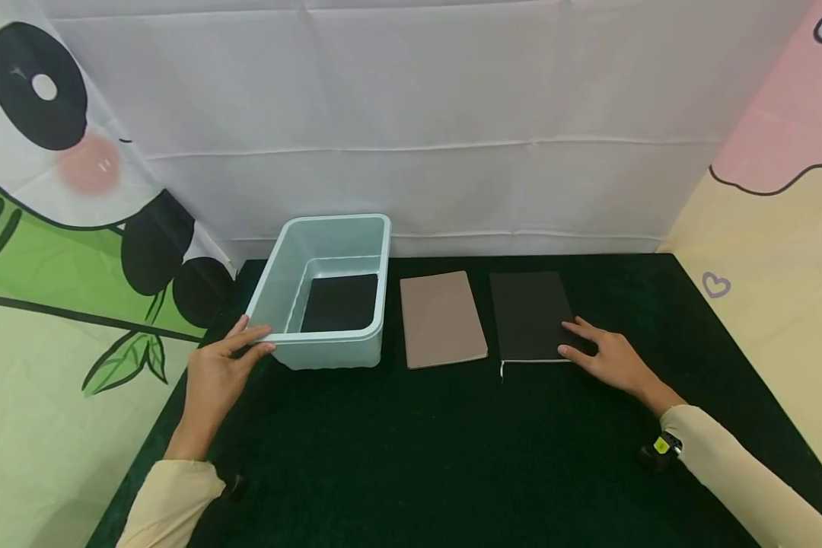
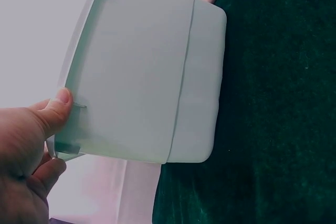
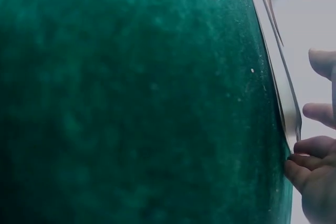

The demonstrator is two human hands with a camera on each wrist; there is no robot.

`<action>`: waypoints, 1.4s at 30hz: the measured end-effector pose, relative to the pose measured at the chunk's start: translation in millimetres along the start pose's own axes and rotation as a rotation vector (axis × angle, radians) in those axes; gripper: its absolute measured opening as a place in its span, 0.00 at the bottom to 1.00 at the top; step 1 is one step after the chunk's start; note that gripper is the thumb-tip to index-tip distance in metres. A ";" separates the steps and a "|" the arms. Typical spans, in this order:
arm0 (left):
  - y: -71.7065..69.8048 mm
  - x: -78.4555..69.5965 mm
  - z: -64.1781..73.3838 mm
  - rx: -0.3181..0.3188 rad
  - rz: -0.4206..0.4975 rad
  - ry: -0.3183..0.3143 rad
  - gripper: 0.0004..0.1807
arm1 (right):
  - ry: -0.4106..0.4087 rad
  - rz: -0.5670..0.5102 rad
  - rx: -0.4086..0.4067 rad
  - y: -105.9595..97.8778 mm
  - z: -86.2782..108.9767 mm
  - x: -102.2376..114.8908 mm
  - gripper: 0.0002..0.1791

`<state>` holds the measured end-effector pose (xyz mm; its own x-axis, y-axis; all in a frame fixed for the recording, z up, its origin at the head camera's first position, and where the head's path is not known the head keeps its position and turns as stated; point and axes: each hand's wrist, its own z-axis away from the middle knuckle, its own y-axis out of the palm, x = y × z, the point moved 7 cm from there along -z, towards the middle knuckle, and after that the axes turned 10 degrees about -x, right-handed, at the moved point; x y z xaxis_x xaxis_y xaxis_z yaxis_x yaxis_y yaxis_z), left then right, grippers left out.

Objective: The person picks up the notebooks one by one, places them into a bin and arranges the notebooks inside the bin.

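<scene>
My left hand grips the near left corner of a pale blue plastic bin, thumb and fingers pinching its rim. The left wrist view shows the thumb on the outer side of the bin just below the rim. Inside the bin lies a flat black notebook. Farther right, my right hand is at the right edge of another black notebook, its fingers spread. In the right wrist view some fingers meet the notebook's corner, while the others stay raised.
A pinkish-brown notebook lies between the bin and the black notebook. A white ribbon hangs from the black notebook's near edge. Dark green cloth covers the table, and a white fabric backdrop rises behind it.
</scene>
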<state>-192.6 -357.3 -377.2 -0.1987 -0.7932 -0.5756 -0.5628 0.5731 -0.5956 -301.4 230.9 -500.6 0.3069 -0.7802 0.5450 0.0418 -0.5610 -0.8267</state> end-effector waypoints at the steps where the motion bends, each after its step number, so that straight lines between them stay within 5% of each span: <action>1: -0.1 0.3 0.1 0.002 -0.003 -0.002 0.16 | 0.001 0.000 0.001 0.4 0.5 -0.3 0.39; 42: 1.5 6.3 0.0 0.007 -0.038 -0.021 0.16 | 0.057 -0.028 -0.055 5.4 -0.4 5.9 0.41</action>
<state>-194.7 -361.5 -381.7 -0.1604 -0.8098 -0.5644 -0.5638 0.5445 -0.6210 -299.8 223.2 -501.8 0.2519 -0.7776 0.5761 -0.0029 -0.5958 -0.8031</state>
